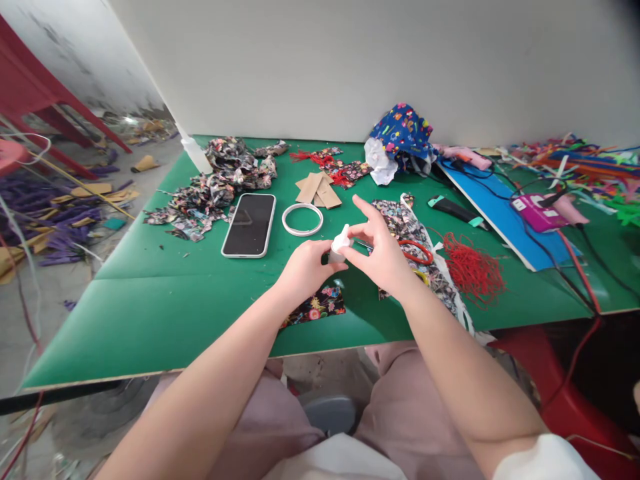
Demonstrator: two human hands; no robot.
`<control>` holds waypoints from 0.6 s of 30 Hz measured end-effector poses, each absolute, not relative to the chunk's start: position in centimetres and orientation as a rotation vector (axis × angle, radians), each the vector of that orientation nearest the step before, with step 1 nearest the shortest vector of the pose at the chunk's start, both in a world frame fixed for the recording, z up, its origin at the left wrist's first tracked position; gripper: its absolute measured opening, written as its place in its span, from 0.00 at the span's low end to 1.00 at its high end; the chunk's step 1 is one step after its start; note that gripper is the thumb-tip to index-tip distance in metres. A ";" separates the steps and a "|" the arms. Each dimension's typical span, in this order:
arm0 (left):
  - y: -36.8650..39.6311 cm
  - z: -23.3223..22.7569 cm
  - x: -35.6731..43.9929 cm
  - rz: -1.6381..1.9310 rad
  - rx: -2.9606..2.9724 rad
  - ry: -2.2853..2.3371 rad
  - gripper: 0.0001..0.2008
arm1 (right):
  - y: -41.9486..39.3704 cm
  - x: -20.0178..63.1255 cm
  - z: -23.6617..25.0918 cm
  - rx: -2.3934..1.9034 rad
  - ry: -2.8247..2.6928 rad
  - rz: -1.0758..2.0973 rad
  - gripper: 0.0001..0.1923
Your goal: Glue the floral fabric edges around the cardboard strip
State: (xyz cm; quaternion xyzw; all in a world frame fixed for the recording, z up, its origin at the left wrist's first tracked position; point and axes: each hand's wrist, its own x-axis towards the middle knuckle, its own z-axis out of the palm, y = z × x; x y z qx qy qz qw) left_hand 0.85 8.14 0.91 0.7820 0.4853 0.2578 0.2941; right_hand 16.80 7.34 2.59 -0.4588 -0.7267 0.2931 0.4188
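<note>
Over the middle of the green table, a small white bottle [340, 248] with a pointed cap is held between both hands. The fingers of my left hand [310, 267] are closed around its body. My right hand [375, 247] pinches the cap with thumb and index finger, other fingers raised. Below my left hand lies a piece of dark floral cloth [325, 303], partly covered by the hand. Scissors with red handles [416, 252] rest on a larger floral cloth [443, 287] beyond my right wrist. A white ring [303, 220] lies flat ahead of my left hand.
A phone [250, 225] and crumpled floral scraps [215, 183] lie to the left, with a clear bottle [197, 155] behind. Brown cardboard strips [318, 190] sit ahead. Rightward are red strings [473, 270], a box cutter [457, 212], a blue board [505, 213] and cables.
</note>
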 end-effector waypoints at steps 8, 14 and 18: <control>8.2 0.9 0.8 0.690 2.111 1.301 0.08 | 7.1 16.6 2.7 -1.196 -1.830 0.691 0.37; 8.2 0.6 0.8 0.696 2.105 1.312 0.10 | 6.9 16.6 3.2 -1.242 -1.833 0.562 0.28; 8.1 0.8 0.8 0.680 2.108 1.339 0.10 | 6.7 16.5 3.3 -1.232 -1.868 0.522 0.27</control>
